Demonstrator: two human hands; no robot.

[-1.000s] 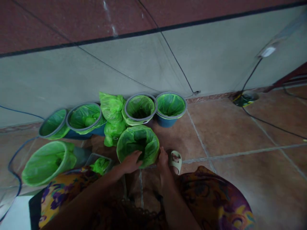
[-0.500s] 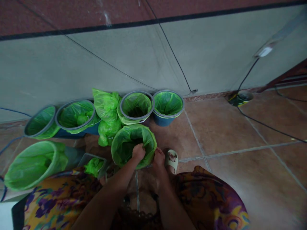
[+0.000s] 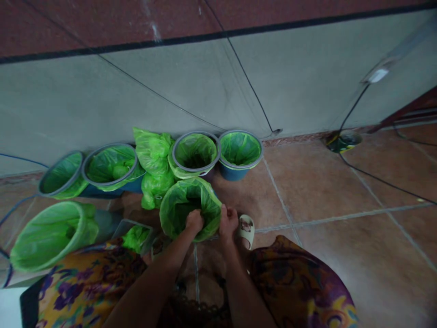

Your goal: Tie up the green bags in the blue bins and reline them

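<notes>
Two hands work the green bin liner (image 3: 175,207) roughly between your slippers (image 3: 246,228), your right hand (image 3: 229,221) seemingly pinching its edge, your left hand (image 3: 195,221) curled inside, hold unclear, apparently settling it, which calls next for steadying that edge.

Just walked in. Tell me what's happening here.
A person is working at a green-lined bin in front of them. The left grip is inside its opening, partly hidden; the right grip pinches the edge of the green liner. More lined bins and bulging green bags sit beyond it, near the wall.
</notes>
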